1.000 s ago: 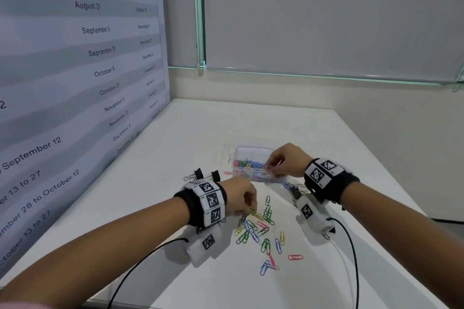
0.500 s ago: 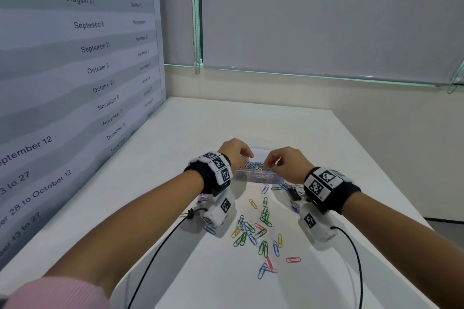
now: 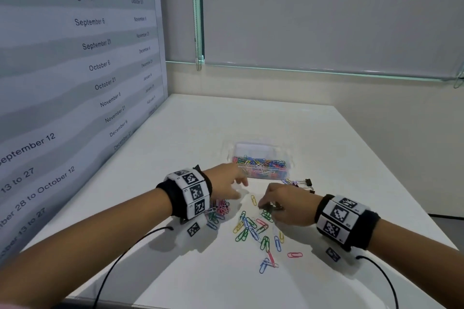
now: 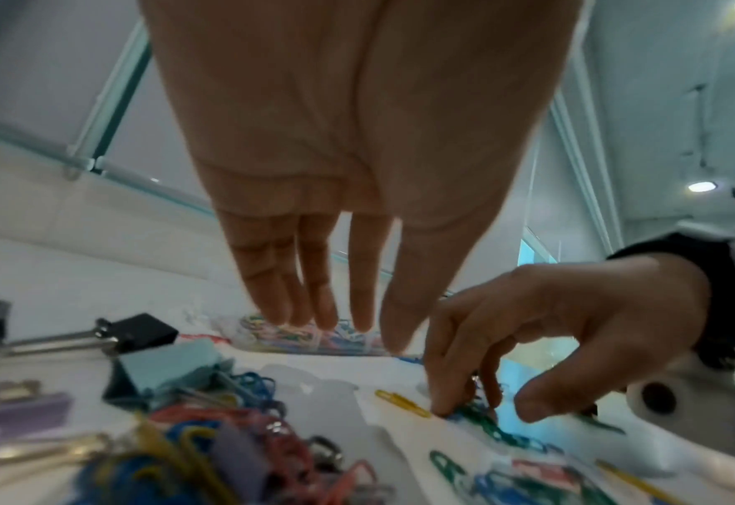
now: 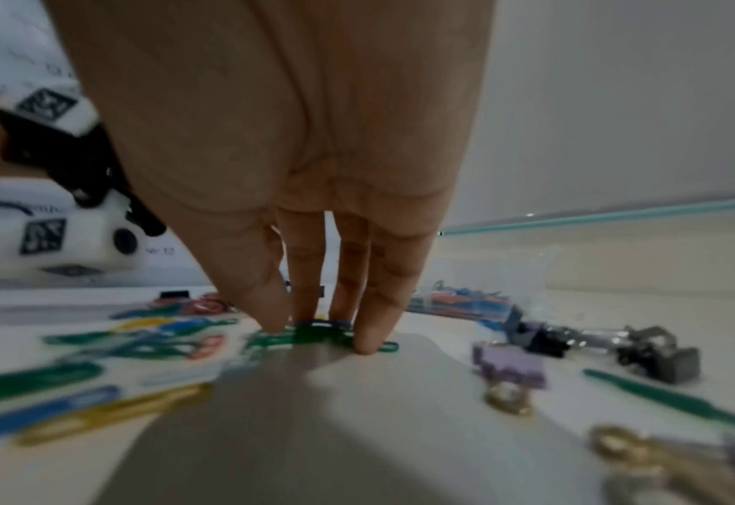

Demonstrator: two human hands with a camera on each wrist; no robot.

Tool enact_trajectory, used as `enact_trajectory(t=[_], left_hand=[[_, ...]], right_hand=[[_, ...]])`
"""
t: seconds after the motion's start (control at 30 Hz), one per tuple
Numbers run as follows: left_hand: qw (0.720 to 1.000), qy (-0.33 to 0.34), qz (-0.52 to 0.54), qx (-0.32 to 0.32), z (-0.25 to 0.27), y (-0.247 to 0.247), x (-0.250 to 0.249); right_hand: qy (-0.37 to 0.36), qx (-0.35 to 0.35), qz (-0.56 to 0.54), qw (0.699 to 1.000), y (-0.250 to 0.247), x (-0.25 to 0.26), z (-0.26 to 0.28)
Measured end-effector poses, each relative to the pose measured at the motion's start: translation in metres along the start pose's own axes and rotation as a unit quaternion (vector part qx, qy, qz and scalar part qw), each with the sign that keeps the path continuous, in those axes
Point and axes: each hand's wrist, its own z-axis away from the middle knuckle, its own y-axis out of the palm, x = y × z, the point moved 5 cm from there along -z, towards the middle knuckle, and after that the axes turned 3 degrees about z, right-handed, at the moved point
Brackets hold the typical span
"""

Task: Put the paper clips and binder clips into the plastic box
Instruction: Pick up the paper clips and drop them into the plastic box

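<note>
Right hand [image 3: 283, 204] fingertips on clips [image 3: 253, 228] on table [image 3: 351, 158]; box [image 3: 261, 164] beyond; left hand [image 3: 226, 182] to its left; binder clips [image 3: 305, 183] right of the box.

The paper clips [image 3: 253, 229] on the white table [image 3: 326, 148] are a mix of green, blue, yellow, pink and red. Same rainbow mix fills the clear plastic box [image 3: 261, 165]. Binder clips right of the box [image 3: 307, 182] are black, others lilac [image 5: 510, 367] and pale teal [image 4: 167, 364]. Both wristbands [image 3: 193, 194] are black with black-and-white square codes.
</note>
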Motion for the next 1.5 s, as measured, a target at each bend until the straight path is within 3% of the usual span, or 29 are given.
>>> enact_trajectory(t=[0.1, 0.33, 0.57, 0.9, 1.07, 1.33, 1.5], left_hand=[[0.997, -0.015, -0.065, 0.039, 0.010, 0.001, 0.008], [0.992, -0.066, -0.077, 0.080, 0.031, 0.004, 0.028], [0.996, -0.058, -0.068, 0.010, 0.033, 0.010, 0.031], [0.998, -0.046, -0.013, -0.038, 0.035, 0.001, 0.035], [0.994, -0.076, 0.066, -0.029, 0.039, -0.005, 0.043], [0.989, -0.144, -0.027, -0.010, 0.054, -0.016, 0.066], [0.990, -0.136, -0.027, 0.015, 0.059, -0.007, 0.059]], right_hand=[[-0.015, 0.011, -0.007, 1.000, -0.003, 0.010, 0.002], [-0.037, -0.010, 0.003, 0.999, -0.010, 0.042, -0.026], [-0.015, -0.045, -0.005, 0.999, -0.013, 0.067, -0.065], [0.008, -0.027, -0.081, 0.996, -0.019, 0.041, -0.061], [0.016, -0.005, -0.071, 0.997, -0.018, 0.038, -0.060], [-0.068, 0.007, -0.024, 0.997, -0.008, 0.072, -0.073], [-0.087, 0.016, -0.049, 0.995, -0.010, 0.069, -0.065]])
